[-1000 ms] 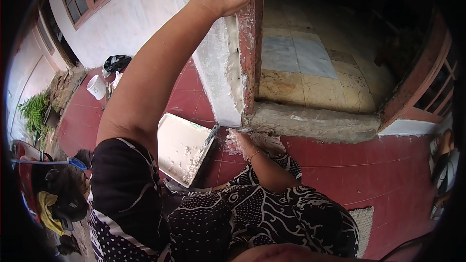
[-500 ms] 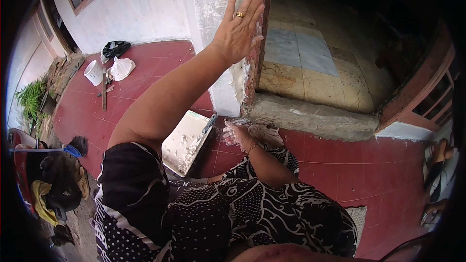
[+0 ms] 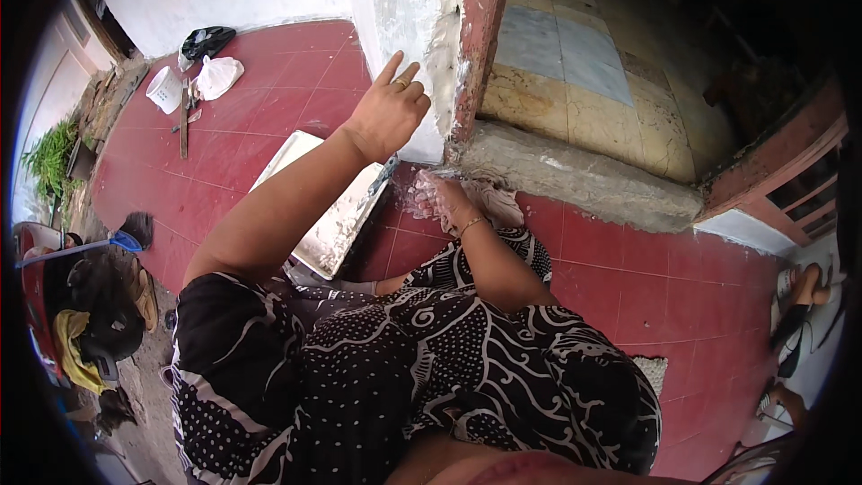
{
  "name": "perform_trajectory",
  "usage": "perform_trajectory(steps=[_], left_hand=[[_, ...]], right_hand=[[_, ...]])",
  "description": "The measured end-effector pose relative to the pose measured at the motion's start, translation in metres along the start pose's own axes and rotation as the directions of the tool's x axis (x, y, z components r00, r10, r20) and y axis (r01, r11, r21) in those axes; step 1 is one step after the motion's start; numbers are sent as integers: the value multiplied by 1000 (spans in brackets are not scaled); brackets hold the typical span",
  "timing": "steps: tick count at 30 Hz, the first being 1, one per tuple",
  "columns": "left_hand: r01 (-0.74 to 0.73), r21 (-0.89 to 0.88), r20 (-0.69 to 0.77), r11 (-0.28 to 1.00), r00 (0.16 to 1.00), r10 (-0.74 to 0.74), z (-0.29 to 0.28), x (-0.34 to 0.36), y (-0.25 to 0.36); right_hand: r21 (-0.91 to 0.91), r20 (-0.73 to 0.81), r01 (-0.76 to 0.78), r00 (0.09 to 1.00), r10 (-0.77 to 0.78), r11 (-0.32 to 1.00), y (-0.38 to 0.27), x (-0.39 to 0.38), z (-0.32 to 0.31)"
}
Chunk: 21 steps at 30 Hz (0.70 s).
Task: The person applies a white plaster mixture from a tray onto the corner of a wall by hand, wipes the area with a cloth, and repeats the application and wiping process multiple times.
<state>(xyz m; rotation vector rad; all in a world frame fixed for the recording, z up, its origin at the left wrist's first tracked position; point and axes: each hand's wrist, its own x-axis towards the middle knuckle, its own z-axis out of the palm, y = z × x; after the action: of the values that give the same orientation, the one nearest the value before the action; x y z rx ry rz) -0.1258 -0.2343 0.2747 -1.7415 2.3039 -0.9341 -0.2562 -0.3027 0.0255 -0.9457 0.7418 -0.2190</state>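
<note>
My left hand (image 3: 391, 115) is raised in front of the white wall corner (image 3: 404, 22), with two fingers stretched out and the others bent. A ring shows on it, and nothing is held in it. Low by the foot of the corner, my right hand (image 3: 447, 199) is coated with white paste, its fingers blurred but apparently spread. Beside it lies a pale crumpled cloth (image 3: 496, 203). To the left of the right hand, a white tray (image 3: 301, 151) holds white paste, and a blue-grey tool (image 3: 384, 175) rests at its edge. My left forearm partly covers the tray.
A worn red door frame (image 3: 480, 36) and a rough concrete sill (image 3: 575, 171) stand ahead right. On the red tiled floor (image 3: 242, 126) sit a white bucket (image 3: 165, 90), white and black bags and a wooden strip (image 3: 184, 130). A blue dustpan (image 3: 124, 239) lies left.
My left hand has come down from the door frame toward me, and some of its fingers have bent. My right hand stays low beside the cloth; the view has tilted slightly.
</note>
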Motion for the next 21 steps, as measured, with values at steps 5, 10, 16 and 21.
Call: perform_trajectory(steps=[5, 10, 16, 21], left_hand=[[467, -260, -27, 845, 871, -490, 44, -95, 3], [744, -87, 398, 663, 635, -661, 81, -180, 7], [719, -228, 255, 657, 695, -672, 96, -181, 31], [591, -541, 337, 598, 804, -490, 96, -144, 105]], right_hand=[[199, -10, 38, 999, -36, 979, -20, 1, -14], [433, -29, 159, 986, -163, 887, -45, -12, -32], [452, -121, 204, 979, -167, 869, -54, -22, -44], [120, -278, 224, 943, -183, 967, -41, -14, -55]])
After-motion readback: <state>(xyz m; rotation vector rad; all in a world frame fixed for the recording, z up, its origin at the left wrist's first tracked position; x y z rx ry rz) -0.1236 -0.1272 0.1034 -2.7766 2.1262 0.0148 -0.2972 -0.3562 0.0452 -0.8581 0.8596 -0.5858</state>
